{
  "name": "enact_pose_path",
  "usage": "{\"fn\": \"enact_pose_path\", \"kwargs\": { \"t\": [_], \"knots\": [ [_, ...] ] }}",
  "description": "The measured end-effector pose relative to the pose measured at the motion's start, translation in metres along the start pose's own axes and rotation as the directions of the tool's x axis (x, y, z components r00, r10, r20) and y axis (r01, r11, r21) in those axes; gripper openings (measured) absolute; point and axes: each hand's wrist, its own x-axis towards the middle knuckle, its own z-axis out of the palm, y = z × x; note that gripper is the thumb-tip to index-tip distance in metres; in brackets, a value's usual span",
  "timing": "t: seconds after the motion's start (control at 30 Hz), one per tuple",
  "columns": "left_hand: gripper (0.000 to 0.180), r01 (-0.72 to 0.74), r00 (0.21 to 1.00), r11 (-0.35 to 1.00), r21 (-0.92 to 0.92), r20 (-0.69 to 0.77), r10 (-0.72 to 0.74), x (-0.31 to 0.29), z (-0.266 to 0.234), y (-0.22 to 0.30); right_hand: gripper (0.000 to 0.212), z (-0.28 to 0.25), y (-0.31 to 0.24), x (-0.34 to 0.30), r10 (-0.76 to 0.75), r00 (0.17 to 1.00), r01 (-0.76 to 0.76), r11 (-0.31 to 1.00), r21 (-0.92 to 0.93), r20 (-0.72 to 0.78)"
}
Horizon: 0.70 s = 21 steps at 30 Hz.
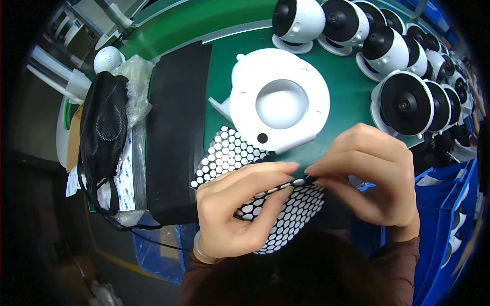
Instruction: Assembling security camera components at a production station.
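Observation:
My left hand (240,211) is closed on a bent sheet of round stickers (293,217), white dots in close rows on a black ground, pinching it between thumb and fingers. At the sheet's upper edge, the thumb and forefinger of my right hand (370,176) are pinched together; whether a single sticker is between them is too small to tell. Another piece of dotted sheet (224,155) lies beyond my left hand. Just past both hands rests a white rounded housing (240,109) with a round recess in its middle. One black dot (262,138) sits on its near face.
Several white ball-shaped cameras (309,23) with black fronts stand at the far right. A long black mat (176,127) lies to the left on the green table (352,109), beside a black mesh pouch (104,122) and bubble wrap (138,84). A blue bin (439,219) stands at right.

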Motion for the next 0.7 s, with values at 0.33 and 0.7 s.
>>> {"fn": "enact_pose_path", "kwargs": {
  "t": [0.33, 0.7],
  "knots": [
    [0.012, 0.138, 0.99, 0.989, 0.05, -0.001, -0.138, 0.005, 0.015, 0.01, 0.019, -0.009, 0.007, -0.005, -0.005, 0.996, 0.013, 0.995, -0.099, 0.085],
    [0.014, 0.16, 0.973, 0.97, 0.184, -0.196, -0.124, -0.01, 0.011, -0.011, 0.005, -0.003, 0.028, 0.004, 0.097, 0.971, -0.091, 0.995, 0.036, -0.22]
  ]
}}
